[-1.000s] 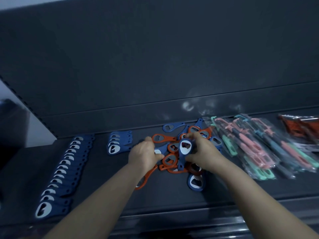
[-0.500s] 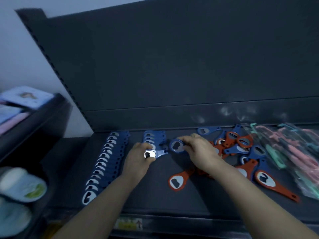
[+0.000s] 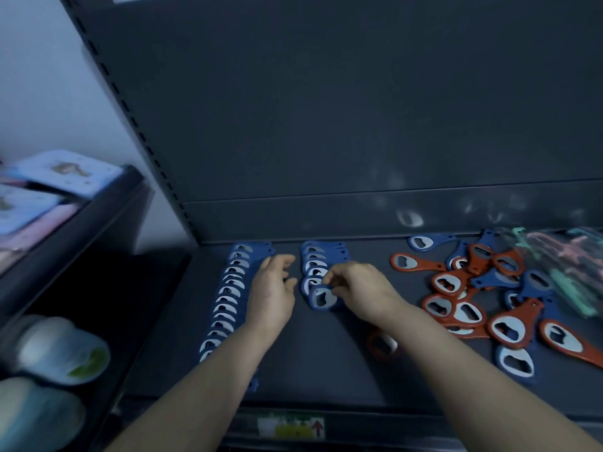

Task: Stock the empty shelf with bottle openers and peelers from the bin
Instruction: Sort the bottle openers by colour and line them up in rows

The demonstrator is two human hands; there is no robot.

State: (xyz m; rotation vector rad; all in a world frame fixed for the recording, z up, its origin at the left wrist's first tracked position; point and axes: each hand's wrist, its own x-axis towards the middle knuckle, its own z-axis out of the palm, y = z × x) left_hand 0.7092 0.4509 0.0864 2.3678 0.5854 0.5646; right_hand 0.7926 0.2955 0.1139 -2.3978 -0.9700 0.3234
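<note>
Right hand (image 3: 359, 288) pinches a blue opener (image 3: 321, 297) lying flat, head leftward, handle running right under that hand; left hand (image 3: 272, 288) is loose-fingered, open.

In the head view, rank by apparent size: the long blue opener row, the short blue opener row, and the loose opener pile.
1. loose opener pile, cut off at the right edge.
2. long blue opener row.
3. short blue opener row, partly under the right hand.

Retail shop: dark metal shelf (image 3: 326, 370) on a slotted upright (image 3: 130, 119), price label (image 3: 290, 427) on its front edge, rows of identical blue bottle openers (image 3: 228, 295), bagged peelers (image 3: 561, 262) at the right edge.
</note>
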